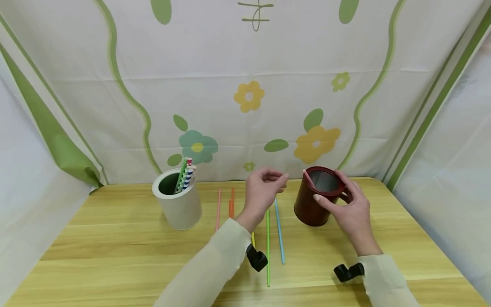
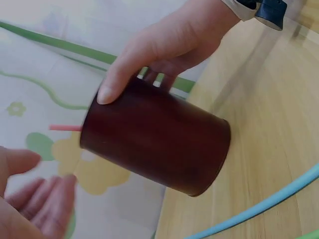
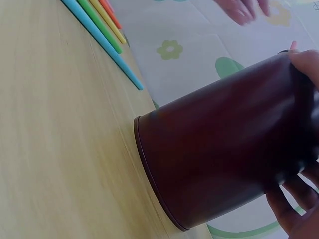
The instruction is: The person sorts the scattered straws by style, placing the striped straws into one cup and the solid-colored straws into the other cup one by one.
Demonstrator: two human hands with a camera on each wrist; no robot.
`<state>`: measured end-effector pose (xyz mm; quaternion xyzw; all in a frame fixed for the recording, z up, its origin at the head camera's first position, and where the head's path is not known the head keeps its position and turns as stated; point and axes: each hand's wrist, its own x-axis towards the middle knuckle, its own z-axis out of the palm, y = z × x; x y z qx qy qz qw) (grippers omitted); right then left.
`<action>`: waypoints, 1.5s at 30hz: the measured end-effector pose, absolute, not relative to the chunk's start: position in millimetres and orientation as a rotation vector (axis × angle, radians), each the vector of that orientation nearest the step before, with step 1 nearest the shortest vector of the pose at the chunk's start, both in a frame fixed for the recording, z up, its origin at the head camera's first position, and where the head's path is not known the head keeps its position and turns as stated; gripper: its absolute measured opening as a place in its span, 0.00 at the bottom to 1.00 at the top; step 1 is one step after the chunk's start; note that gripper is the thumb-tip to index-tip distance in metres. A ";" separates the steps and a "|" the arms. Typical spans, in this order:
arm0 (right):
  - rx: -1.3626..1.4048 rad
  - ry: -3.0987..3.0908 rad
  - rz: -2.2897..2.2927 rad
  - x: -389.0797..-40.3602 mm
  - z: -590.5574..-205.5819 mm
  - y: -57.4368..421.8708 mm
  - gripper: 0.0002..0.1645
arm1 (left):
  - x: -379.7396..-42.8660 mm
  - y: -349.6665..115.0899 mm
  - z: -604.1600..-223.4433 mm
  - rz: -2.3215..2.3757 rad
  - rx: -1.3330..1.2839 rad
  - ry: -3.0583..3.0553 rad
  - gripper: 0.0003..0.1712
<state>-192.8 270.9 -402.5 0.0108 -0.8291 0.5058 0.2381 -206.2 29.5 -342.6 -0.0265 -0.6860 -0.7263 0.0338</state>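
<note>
A dark red canister (image 1: 312,204) stands at the right of the table, a pink straw (image 1: 307,178) poking up over its rim. My right hand (image 1: 350,209) grips this canister near the top, thumb on the near side and fingers round the far right side. To its left my left hand (image 1: 264,189) hovers above the loose straws with nothing in it, fingers loosely bent. In the left wrist view, the left fingertips (image 2: 62,191) are apart from the pink straw (image 2: 65,128). The right wrist view has the canister (image 3: 219,144) base low over the wood.
Loose straws lie mid-table: pink (image 1: 218,209), orange (image 1: 232,202), yellow (image 1: 253,241), green (image 1: 268,251) and blue (image 1: 279,232), some partly behind the left arm. A white canister (image 1: 182,213) at left holds several patterned straws (image 1: 185,177). A flowered curtain (image 1: 215,102) hangs behind.
</note>
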 end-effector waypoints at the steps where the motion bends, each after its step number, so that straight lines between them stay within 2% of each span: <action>1: 0.029 -2.269 1.387 -192.7 -402.7 270.7 0.52 | -204.8 26.2 -343.2 -2.230 -0.056 -2.126 0.08; 16: 0.014 -2.262 1.407 -193.5 -403.6 271.6 0.53 | -189.2 -49.2 -378.8 -1.990 0.287 -2.292 0.13; 23: 0.018 -2.269 1.412 -194.1 -401.4 272.3 0.53 | -179.0 -75.2 -396.3 -1.851 0.363 -2.371 0.12; 34: -0.008 -2.259 1.457 -193.9 -404.5 271.7 0.53 | -171.5 -86.9 -412.4 -1.637 0.385 -2.482 0.07; 45: 0.000 -2.267 1.454 -194.3 -404.8 270.7 0.53 | -171.0 -89.3 -417.3 -1.525 0.339 -2.498 0.10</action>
